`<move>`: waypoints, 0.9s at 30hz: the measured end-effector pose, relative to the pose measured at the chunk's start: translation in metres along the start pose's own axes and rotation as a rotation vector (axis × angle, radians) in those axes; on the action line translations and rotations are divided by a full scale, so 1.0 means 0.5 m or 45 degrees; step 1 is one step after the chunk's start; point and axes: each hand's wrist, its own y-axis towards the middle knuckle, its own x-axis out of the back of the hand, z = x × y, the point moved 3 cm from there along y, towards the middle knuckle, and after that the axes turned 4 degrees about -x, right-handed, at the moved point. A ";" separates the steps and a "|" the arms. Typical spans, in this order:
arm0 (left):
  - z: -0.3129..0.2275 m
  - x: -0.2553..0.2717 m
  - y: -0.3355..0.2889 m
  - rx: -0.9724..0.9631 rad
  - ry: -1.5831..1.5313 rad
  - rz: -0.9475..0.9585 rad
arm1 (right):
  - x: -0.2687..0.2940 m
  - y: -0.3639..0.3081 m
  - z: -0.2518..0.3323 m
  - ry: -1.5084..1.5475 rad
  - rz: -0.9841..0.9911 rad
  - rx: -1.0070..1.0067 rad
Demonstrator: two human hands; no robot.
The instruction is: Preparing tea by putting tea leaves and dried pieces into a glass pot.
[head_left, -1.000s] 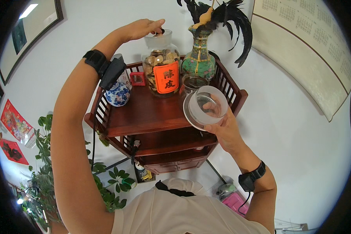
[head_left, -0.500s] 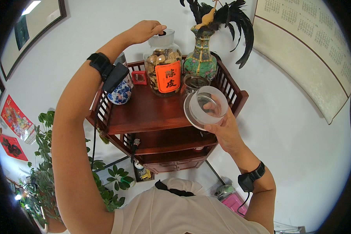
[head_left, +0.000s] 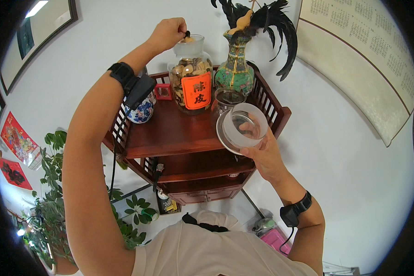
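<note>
A tall glass jar [head_left: 178, 87] with a frosted neck and an orange label stands on the upper shelf, filled with brown and tan pieces of dried citrus peel [head_left: 193, 66]. Just above its mouth, on the left side, my left hand [head_left: 169, 33] is closed in a pinch on a small dark piece of dried peel [head_left: 187, 35]. The glass jar lid [head_left: 246, 120], with its frosted collar turned up, is in my right hand [head_left: 264, 154], fingers wrapped around its right side. It hangs over the shelf's front right, apart from the jar.
Behind the lid stands a dark-topped glass vessel [head_left: 230, 96]. A green patterned vase [head_left: 237, 76] with black feathers is at the back right. On the left are a blue-and-white porcelain jar [head_left: 141, 112] and a small red box [head_left: 163, 91]. Low slatted railings edge the wooden shelf [head_left: 170, 135].
My left hand has lifted slightly from the jar mouth, bringing the dark piece of peel up to the rim. The right hand and lid have barely moved.
</note>
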 end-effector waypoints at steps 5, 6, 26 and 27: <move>0.008 -0.005 -0.006 -0.008 -0.096 -0.072 | -0.006 0.002 0.001 0.031 0.010 -0.007; 0.010 -0.006 -0.006 -0.059 -0.077 -0.082 | -0.008 0.003 0.002 0.031 0.012 -0.008; -0.167 -0.007 -0.057 -0.171 -0.746 -0.051 | 0.018 -0.020 0.008 -0.046 -0.149 0.007; -0.187 -0.022 -0.063 -0.248 -0.693 -0.016 | 0.032 -0.020 0.003 -0.105 -0.168 0.044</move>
